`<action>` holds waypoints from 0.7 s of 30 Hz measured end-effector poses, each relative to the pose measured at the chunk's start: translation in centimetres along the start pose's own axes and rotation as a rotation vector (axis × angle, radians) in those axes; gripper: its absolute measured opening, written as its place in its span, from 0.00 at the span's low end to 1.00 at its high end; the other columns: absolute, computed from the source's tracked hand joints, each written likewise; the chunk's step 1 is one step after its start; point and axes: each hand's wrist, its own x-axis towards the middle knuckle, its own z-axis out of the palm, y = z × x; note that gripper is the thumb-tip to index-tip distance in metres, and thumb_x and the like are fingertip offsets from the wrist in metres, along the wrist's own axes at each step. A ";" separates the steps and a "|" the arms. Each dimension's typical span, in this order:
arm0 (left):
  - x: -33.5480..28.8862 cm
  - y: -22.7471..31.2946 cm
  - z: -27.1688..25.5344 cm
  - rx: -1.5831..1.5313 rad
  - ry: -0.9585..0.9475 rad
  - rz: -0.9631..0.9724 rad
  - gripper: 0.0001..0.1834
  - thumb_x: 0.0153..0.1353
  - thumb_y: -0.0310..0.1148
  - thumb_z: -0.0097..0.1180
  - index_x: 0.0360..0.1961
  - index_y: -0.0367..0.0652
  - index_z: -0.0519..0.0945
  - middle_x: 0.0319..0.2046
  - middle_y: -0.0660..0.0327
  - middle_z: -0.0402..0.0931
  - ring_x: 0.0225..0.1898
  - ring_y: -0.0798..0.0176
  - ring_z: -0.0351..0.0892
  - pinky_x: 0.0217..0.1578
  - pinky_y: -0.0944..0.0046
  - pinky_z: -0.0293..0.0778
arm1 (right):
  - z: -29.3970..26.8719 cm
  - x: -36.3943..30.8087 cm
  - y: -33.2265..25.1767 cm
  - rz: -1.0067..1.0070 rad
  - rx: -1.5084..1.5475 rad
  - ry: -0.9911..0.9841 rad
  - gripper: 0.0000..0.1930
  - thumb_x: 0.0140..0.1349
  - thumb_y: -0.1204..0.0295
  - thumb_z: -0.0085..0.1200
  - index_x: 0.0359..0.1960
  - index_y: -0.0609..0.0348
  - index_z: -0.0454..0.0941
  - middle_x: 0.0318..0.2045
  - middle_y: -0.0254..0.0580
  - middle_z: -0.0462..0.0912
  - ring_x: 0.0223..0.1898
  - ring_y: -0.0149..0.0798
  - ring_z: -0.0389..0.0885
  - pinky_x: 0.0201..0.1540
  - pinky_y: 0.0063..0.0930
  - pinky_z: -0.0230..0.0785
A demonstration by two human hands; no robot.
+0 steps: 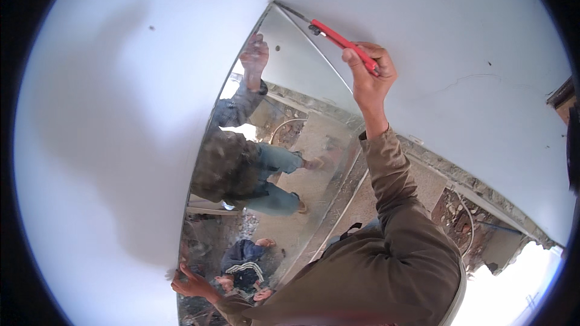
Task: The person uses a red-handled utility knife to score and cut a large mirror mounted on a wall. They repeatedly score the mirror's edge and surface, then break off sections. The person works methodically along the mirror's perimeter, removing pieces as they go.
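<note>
My right hand (370,75) is closed round a red utility knife (345,43) with a dark slider. Its thin blade reaches along the wall to the top corner of a large mirror panel (326,93). At the lower left, my left hand (194,284) rests against the panel's long edge, where it meets the white wall. Its fingers are apart, and I see nothing held in them. The panel reflects my raised arm, my dark jacket and blue trousers.
White walls (103,163) meet at the panel's top corner. Below the right wall (483,102) runs a rough ledge (477,190), with rubble (457,217) and a thin hose (468,220) beyond. Low in the mirror shows another person (244,259) in a dark striped jacket.
</note>
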 end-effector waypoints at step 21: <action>1.0 -0.4 -1.0 -0.077 -0.123 0.042 0.25 0.72 0.50 0.61 0.30 0.36 0.76 0.31 0.55 0.67 0.38 0.52 0.69 0.40 0.44 0.66 | -4.6 2.4 0.5 -0.221 -1.135 -0.765 0.45 0.61 0.83 0.52 0.80 0.34 0.55 0.25 0.46 0.78 0.20 0.45 0.79 0.25 0.42 0.78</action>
